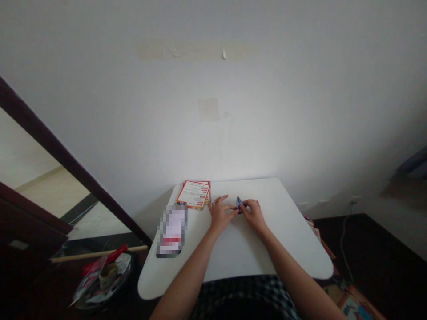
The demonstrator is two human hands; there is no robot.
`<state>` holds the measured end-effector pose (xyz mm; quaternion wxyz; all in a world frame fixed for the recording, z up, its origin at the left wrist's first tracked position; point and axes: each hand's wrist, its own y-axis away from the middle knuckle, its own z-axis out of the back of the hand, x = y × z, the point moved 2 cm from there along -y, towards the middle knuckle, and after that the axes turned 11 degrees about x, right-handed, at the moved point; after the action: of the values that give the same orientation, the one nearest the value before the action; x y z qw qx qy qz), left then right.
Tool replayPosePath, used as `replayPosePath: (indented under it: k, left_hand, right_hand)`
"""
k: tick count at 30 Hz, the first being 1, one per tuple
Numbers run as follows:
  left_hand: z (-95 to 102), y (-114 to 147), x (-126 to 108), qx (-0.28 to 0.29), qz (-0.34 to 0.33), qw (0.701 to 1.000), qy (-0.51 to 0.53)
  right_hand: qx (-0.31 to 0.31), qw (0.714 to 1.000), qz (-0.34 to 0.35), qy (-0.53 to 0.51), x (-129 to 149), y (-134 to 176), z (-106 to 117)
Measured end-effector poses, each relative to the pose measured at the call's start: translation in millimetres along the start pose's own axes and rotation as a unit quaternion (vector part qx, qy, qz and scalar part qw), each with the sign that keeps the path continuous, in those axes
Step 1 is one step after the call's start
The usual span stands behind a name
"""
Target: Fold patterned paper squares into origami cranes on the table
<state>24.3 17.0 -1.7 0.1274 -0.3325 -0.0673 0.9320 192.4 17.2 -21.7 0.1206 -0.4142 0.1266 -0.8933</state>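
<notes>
A small blue, pointed piece (pixel 239 201), perhaps folded paper, is held just over the white table (pixel 240 253). My right hand (pixel 253 215) pinches it between thumb and fingers. From the other side my left hand (pixel 220 215) reaches in, thumb and index finger closed at the piece's lower left, its other fingers spread away. Fingertips hide the lower part of the piece, so its exact kind is unclear. Left of my left hand lies a stack of red-edged printed cards (pixel 193 194).
A blurred-out phone (pixel 172 231) lies on the table's left side. The wall (pixel 213 142) rises behind the table. On the floor at left is a bin (pixel 103 284) with wrappers and a roll; at lower right are printed books or boxes (pixel 358 304).
</notes>
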Motion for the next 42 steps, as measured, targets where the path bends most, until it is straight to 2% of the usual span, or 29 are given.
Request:
replayPosePath:
  k: [13, 23, 30, 42]
  left_hand:
    - [2.0, -1.1, 2.8, -0.046, -0.008, 0.998, 0.038]
    - [-0.8, -0.9, 0.8, -0.021, 0.006, 1.000, 0.013]
    - [4.9, 2.3, -3.1, -0.043, 0.018, 0.999, -0.007]
    - [-4.2, 8.0, -3.9, -0.015, 0.058, 0.995, -0.086]
  right_hand:
    - [0.034, 0.999, -0.001, -0.030, 4.7, -0.4, 4.0]
    - [0.027, 0.999, -0.023, -0.012, 4.5, 0.1, -2.0]
    - [0.038, 0.999, -0.028, -0.002, 6.7, -0.1, 3.5]
    - [0.042, 0.993, -0.037, 0.108, 7.3, 3.4, -4.5]
